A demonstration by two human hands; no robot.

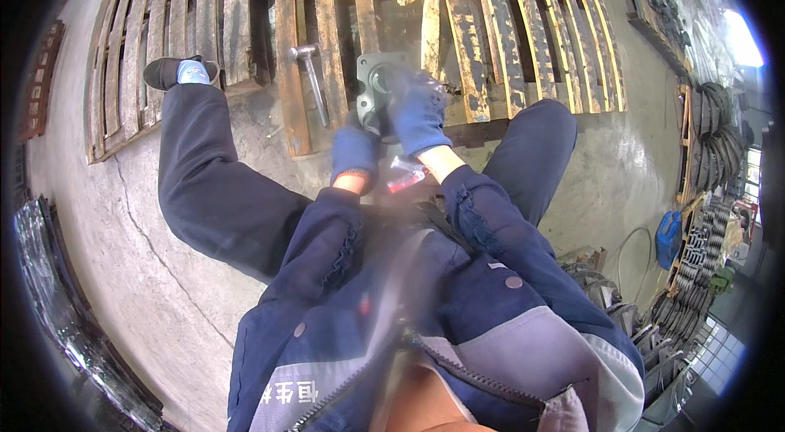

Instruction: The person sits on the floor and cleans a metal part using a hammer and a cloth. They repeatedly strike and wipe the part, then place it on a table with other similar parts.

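Note:
A grey metal plate-like part (370,72) with a round raised boss and bolt holes stands at the edge of the wooden pallet in front of me. My left hand (354,152), in a blue glove, is closed at the lower end of this part. Over its right side lies my right hand (420,115), also gloved in blue. Motion blurs its fingers, so their grip cannot be made out. Left of the part, a metal hammer (314,85) rests on the pallet slats, its handle pointing toward me. Below my right wrist is a small clear and red object (405,177), partly blurred.
Worn wooden pallets (286,40) spread ahead of me, with gaps between slats. A loose wood piece (430,35) lies beside the part. My legs flank the work. Plastic-wrapped stock (78,326) is at left; coiled black stock (713,138) and a blue container (668,237) at right.

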